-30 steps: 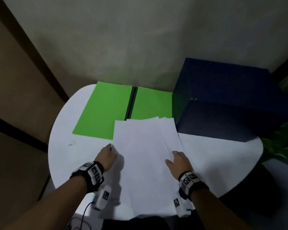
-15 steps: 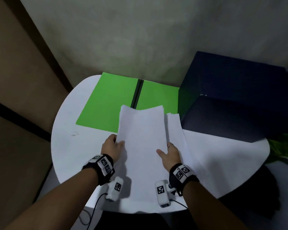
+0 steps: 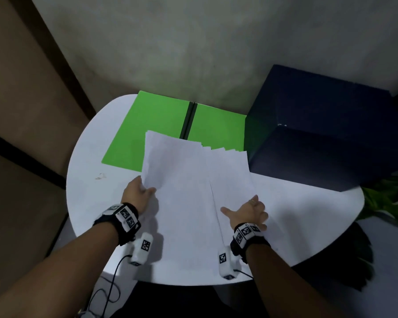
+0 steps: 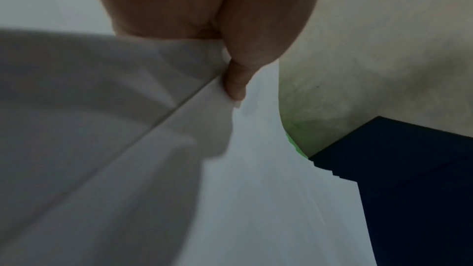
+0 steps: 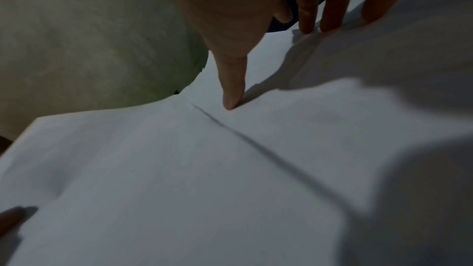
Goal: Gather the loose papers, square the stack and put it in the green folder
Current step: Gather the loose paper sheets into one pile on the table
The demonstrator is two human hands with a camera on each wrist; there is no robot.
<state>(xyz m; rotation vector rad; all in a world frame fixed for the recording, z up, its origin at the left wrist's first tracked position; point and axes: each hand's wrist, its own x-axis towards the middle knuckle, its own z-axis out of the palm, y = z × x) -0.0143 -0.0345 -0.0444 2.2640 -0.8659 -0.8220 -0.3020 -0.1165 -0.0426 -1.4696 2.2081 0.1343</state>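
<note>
Left side first: the left hand (image 3: 140, 195) has the left long edge of the top sheets (image 3: 177, 180) pinched, thumb curled over the paper in the wrist view, fingers tucked out of sight below. That edge is lifted clear of the round white table (image 3: 85, 180).

Moving across, the papers run lengthwise away from the person, near ends by the table's front edge, far ends lapping onto the green folder (image 3: 147, 127). The folder lies open and flat at the table's back edge, its dark spine (image 3: 189, 121) pointing roughly the same way as the sheets. So the folder sits straight ahead of both hands, beyond the stack.

Further right, the lower sheets (image 3: 228, 171) fan out to the right, their far corners stepped like stairs just beside the dark blue box (image 3: 319, 138) at the table's right back. Not square yet, I'd say.

Then the right hand (image 3: 246, 211): spread flat, fingers straight, thumb out, pressing down on those fanned sheets near their right long edge. It grips nothing.

Here's what matters: the fan opens rightward, so the right hand is the nearer one to sweep those strays leftward toward the pinched bundle. The left hand looks set as the stop. Only after that would a forward slide along the long axis carry everything onto the folder, and the right panel, partly under the sheets, seems the closer landing spot.
</note>
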